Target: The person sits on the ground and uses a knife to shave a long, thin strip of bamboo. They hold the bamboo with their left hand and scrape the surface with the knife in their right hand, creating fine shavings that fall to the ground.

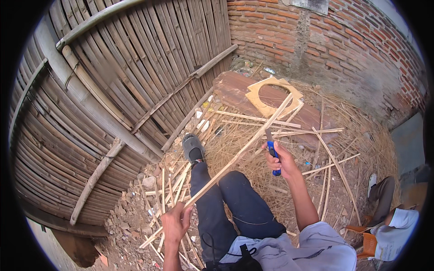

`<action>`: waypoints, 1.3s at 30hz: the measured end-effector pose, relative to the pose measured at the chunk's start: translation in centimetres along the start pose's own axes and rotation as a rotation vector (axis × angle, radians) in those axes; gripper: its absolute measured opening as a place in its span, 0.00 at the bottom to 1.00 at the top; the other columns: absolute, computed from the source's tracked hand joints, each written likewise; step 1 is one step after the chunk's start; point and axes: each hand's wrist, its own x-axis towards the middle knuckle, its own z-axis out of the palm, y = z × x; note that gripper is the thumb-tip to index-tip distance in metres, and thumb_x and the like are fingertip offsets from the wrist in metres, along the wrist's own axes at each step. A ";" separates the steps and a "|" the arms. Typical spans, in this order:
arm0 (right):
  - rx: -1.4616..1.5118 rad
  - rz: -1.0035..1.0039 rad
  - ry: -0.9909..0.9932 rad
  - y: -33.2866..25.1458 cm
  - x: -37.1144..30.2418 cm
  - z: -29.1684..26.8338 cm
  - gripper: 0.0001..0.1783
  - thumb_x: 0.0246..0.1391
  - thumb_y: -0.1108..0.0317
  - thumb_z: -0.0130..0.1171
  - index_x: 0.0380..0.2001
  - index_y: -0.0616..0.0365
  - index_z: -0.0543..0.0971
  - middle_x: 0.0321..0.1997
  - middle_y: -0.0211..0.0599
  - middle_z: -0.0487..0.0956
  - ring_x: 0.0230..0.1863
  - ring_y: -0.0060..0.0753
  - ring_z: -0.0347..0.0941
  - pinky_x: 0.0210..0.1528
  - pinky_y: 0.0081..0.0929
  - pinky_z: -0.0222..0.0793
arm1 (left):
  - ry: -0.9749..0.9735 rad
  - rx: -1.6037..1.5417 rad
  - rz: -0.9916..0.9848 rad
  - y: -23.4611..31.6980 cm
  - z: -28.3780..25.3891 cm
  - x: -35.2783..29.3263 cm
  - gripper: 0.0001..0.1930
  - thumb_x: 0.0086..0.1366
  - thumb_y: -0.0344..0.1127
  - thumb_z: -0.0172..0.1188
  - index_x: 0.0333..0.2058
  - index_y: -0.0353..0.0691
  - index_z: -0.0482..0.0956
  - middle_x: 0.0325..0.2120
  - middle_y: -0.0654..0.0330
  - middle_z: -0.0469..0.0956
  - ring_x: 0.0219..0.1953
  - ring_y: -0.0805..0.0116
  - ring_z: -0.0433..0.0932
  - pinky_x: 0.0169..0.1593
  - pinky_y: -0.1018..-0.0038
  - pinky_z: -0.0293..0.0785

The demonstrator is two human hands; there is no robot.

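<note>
My left hand is closed around the lower end of a long, pale bamboo strip. The strip slants up and to the right across my legs, its far end over a square yellowish board with a round hole. In my right hand is a blue and black utility knife, my fingers wrapped around its handle. Its blade points up beside the strip's right edge; whether it touches the strip I cannot tell.
A brown plank lies beneath the holed board. Loose bamboo strips and thin shavings cover the ground. At left rises a bamboo fence, at the back a brick wall. Another person sits at the right.
</note>
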 end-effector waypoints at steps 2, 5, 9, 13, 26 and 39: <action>-0.177 -0.033 -0.038 0.1 -0.5 -2.9 0.23 0.76 0.51 0.57 0.58 0.59 0.78 0.22 0.20 0.68 0.24 0.13 0.65 0.29 0.15 0.62 | 0.043 0.004 0.000 -1.0 -0.4 0.6 0.17 0.73 0.41 0.67 0.30 0.36 0.76 0.13 0.49 0.72 0.16 0.50 0.73 0.25 0.58 0.68; -1.166 -0.032 0.243 0.0 -1.9 -4.4 0.28 0.67 0.50 0.68 0.60 0.60 0.80 0.33 0.35 0.87 0.35 0.33 0.82 0.42 0.33 0.76 | 0.058 -0.066 -0.134 -1.3 -1.5 0.5 0.17 0.74 0.39 0.66 0.29 0.34 0.74 0.13 0.47 0.68 0.15 0.55 0.66 0.24 0.60 0.63; -1.497 0.006 0.436 2.6 -5.2 -8.6 0.24 0.62 0.54 0.71 0.52 0.61 0.83 0.33 0.41 0.85 0.30 0.41 0.78 0.38 0.40 0.73 | 0.138 -0.145 -0.179 -3.3 -1.0 0.1 0.18 0.73 0.36 0.66 0.27 0.32 0.72 0.13 0.50 0.63 0.18 0.64 0.54 0.23 0.61 0.57; -1.633 0.173 0.602 8.4 -10.0 -13.0 0.23 0.59 0.51 0.71 0.45 0.62 0.85 0.38 0.51 0.87 0.38 0.57 0.84 0.45 0.46 0.77 | 0.226 -0.101 -0.214 -8.5 1.6 -2.2 0.18 0.71 0.37 0.68 0.27 0.31 0.74 0.15 0.50 0.64 0.19 0.65 0.57 0.25 0.62 0.59; 0.033 -0.255 0.691 4.2 -11.1 -9.7 0.17 0.71 0.52 0.64 0.40 0.56 0.79 0.18 0.17 0.61 0.15 0.12 0.54 0.17 0.19 0.46 | 0.437 -0.254 -0.555 -24.4 12.7 -20.2 0.15 0.72 0.39 0.65 0.31 0.32 0.80 0.19 0.63 0.67 0.24 0.72 0.60 0.28 0.67 0.57; -0.854 -0.485 -0.018 -9.0 6.6 11.0 0.27 0.69 0.56 0.65 0.64 0.61 0.78 0.53 0.44 0.86 0.57 0.32 0.82 0.60 0.34 0.76 | 0.381 -0.354 -0.259 -4.9 5.6 -0.4 0.14 0.73 0.35 0.67 0.29 0.32 0.79 0.17 0.66 0.65 0.22 0.77 0.60 0.27 0.70 0.53</action>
